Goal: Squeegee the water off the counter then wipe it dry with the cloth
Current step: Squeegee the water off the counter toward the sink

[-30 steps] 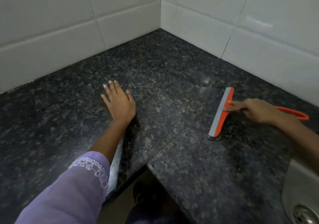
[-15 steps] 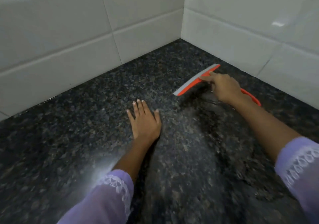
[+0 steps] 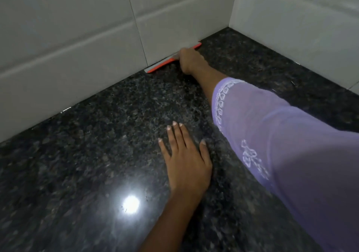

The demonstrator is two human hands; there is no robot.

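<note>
Granite surface: the counter point(image 3: 101, 154) is dark speckled stone, glossy, with a round white glare of a lamp at about 7 o'clock from the frame's middle.
Squeegee: the squeegee point(image 3: 161, 65) is orange with a grey blade; it lies along the foot of the back wall at about 12 o'clock, its long edge touching the tiles where wall meets counter.
Right hand: the right hand point(image 3: 189, 60) reaches far forward to 12 o'clock and grips the squeegee near its middle; its fingers are curled over the bar, and the handle is hidden under the hand.
Left hand: the left hand point(image 3: 187, 164) rests flat on the counter just below the centre, palm down, fingers straight and slightly spread, the thumb set apart to the right.
Sleeve: a lilac sleeve point(image 3: 281, 145) with white embroidery and a lace cuff covers the right forearm from 4 o'clock inward.
Walls: pale grey-white tiles point(image 3: 77, 28) meet in a corner at about 1 o'clock.
Writing: no brand or lettering can be read on the squeegee or tiles.
Cloth: not in view.
</note>
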